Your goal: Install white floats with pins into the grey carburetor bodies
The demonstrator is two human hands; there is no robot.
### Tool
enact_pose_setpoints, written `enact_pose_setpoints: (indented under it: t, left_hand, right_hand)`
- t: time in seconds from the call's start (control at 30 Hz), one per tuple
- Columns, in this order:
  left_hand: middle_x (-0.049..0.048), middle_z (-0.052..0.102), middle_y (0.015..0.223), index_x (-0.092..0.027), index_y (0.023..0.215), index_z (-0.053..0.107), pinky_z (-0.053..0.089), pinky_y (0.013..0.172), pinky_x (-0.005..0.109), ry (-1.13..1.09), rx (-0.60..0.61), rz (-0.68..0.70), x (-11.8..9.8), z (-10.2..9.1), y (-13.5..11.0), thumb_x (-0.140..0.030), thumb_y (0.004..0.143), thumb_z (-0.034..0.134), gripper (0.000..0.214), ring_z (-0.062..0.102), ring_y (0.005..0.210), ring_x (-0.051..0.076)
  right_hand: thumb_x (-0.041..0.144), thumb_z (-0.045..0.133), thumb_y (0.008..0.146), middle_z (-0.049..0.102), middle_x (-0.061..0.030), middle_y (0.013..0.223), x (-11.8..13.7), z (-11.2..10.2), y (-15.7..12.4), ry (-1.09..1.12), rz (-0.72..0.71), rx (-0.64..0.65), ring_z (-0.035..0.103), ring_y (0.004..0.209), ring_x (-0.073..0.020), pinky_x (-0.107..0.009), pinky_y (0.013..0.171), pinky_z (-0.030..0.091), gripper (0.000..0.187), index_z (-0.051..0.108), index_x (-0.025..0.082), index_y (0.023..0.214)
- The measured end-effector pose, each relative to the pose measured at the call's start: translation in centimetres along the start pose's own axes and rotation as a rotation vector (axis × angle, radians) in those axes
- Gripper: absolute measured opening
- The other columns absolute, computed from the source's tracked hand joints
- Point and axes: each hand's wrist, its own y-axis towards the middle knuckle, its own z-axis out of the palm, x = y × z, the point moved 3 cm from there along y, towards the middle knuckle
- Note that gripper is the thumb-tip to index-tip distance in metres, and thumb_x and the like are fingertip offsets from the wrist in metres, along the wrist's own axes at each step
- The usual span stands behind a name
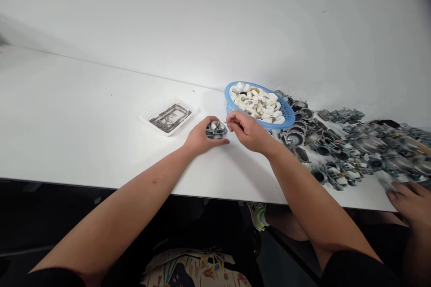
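Observation:
My left hand [201,137] is wrapped round a small grey metal carburetor body [216,130], holding it just above the white table. White and brass-coloured parts show in its upturned side. Close to its right edge, my right hand [247,131] pinches a thin metal pin [226,122] between thumb and forefinger. The pin points toward the carburetor body; whether it touches cannot be made out. Left of my hands is a white plastic tray [144,119] with many thin dark pins [171,117] in it.
A blue plastic basket [287,116] full of white floats [259,103] stands behind my right hand. Many grey carburetor bodies [323,143] are piled along the right side. Another person's hand [412,202] rests near the table's front edge [229,197] at far right.

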Motion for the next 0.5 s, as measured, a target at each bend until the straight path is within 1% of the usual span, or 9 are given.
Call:
enact_pose_setpoints:
  t: [0.1,0.17,0.2,0.3,0.37,0.43,0.5]
  left_hand:
    - [-0.0006,0.066,0.109,-0.028,0.118,0.053,0.049,0.077,0.032,0.02,-0.011,0.007,-0.1,0.0,-0.1,-0.056,0.06,0.085,0.071,0.063,0.091,0.02]
    - [-0.0006,0.066,0.109,-0.028,0.119,0.053,0.049,0.079,0.032,0.011,-0.009,0.015,0.0,0.0,-0.1,-0.056,0.061,0.085,0.072,0.063,0.091,0.02]
    - [-0.0006,0.066,0.108,-0.027,0.119,0.053,0.049,0.081,0.032,-0.002,-0.003,0.019,0.0,0.1,0.0,-0.056,0.061,0.085,0.072,0.063,0.091,0.02]
    - [-0.0003,0.066,0.106,-0.027,0.119,0.053,0.05,0.084,0.032,-0.039,0.018,0.025,0.1,0.2,0.1,-0.056,0.061,0.086,0.072,0.064,0.092,0.02]
    - [0.0004,0.065,0.106,-0.026,0.12,0.053,0.049,0.085,0.032,-0.046,0.02,0.024,0.3,0.2,0.2,-0.056,0.06,0.086,0.074,0.064,0.092,0.02]
    - [0.0015,0.065,0.106,-0.025,0.12,0.052,0.049,0.085,0.032,-0.065,0.028,0.03,0.4,0.1,0.3,-0.054,0.059,0.088,0.076,0.063,0.092,0.02]
    - [0.0027,0.064,0.107,-0.023,0.119,0.052,0.05,0.084,0.032,-0.111,0.061,0.051,0.5,0.1,0.4,-0.051,0.058,0.09,0.077,0.063,0.093,0.02]
  right_hand:
    - [0.02,0.047,0.096,0.069,-0.0017,0.085,-1.8,0.8,-1.1,0.064,0.019,-0.085,0.062,0.075,-0.0164,-0.027,0.068,0.046,0.026,0.052,0.02,0.122]
    - [0.023,0.052,0.096,0.073,-0.0024,0.089,-2.6,1.1,-1.6,0.053,0.005,-0.159,0.065,0.073,-0.0161,-0.028,0.067,0.048,0.032,0.055,0.02,0.127]
    - [0.025,0.055,0.096,0.075,-0.0028,0.093,-2.9,1.2,-1.8,0.035,-0.013,-0.196,0.066,0.074,-0.016,-0.028,0.067,0.049,0.029,0.06,0.02,0.125]
    - [0.029,0.06,0.096,0.076,-0.0018,0.101,-3.6,1.3,-2.0,-0.02,-0.074,-0.28,0.071,0.085,-0.0177,-0.028,0.074,0.053,0.017,0.073,0.023,0.106]
    - [0.026,0.061,0.095,0.076,-0.0006,0.1,-4.0,1.3,-2.1,-0.031,-0.094,-0.314,0.072,0.09,-0.0187,-0.029,0.078,0.054,0.015,0.075,0.024,0.099]
    - [0.024,0.06,0.095,0.076,-0.0003,0.097,-4.1,1.4,-2.1,-0.021,-0.098,-0.347,0.072,0.089,-0.0186,-0.029,0.077,0.055,0.015,0.075,0.023,0.097]
    - [0.023,0.057,0.096,0.076,-0.0014,0.096,-3.9,1.6,-2.2,-0.022,-0.112,-0.385,0.072,0.088,-0.0187,-0.03,0.077,0.055,0.017,0.074,0.022,0.098]
